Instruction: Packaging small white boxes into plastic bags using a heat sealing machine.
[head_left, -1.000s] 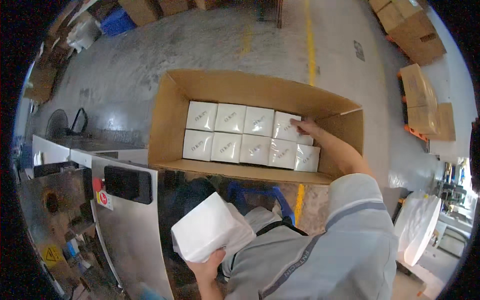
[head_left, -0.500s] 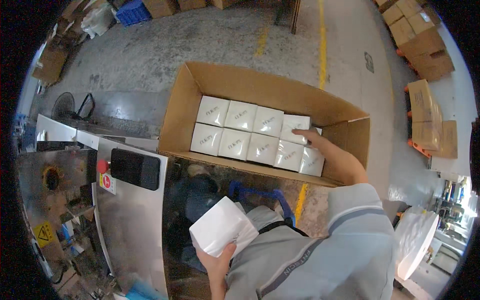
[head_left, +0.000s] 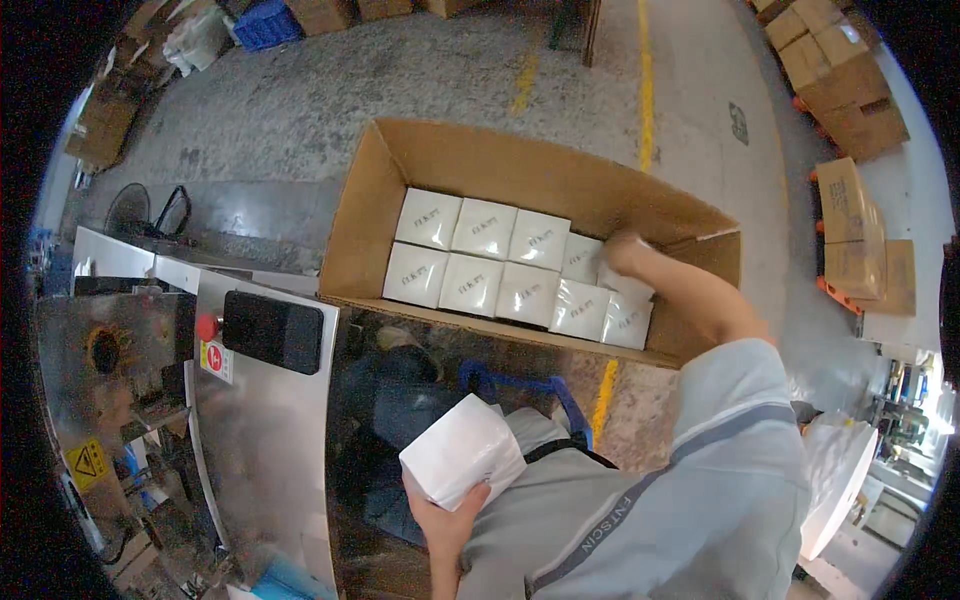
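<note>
A white, square-sided pack (head_left: 462, 450) in clear film, which looks like paper tissues, is gripped by my left hand (head_left: 447, 518) in front of my body. My right arm reaches into an open cardboard carton (head_left: 460, 155). At the far right of the packed rows, my right hand (head_left: 628, 256) is bent down over a white pack (head_left: 625, 283); its fingers are hidden and slightly blurred. Two rows of similar film-wrapped packs (head_left: 485, 230) stand side by side in the carton. Dark print marks their tops.
Left of the carton is a metal machine with a steel panel (head_left: 265, 440), a red knob (head_left: 207, 327) and a black phone (head_left: 272, 332). A blue frame (head_left: 520, 383) sits below the carton. Stacked cardboard boxes (head_left: 850, 215) line the right side, and a yellow line (head_left: 646, 90) crosses the floor.
My right hand has moved a little right and away from me, turning downward at the rear row's right end. The pack in my left hand has shifted slightly right.
</note>
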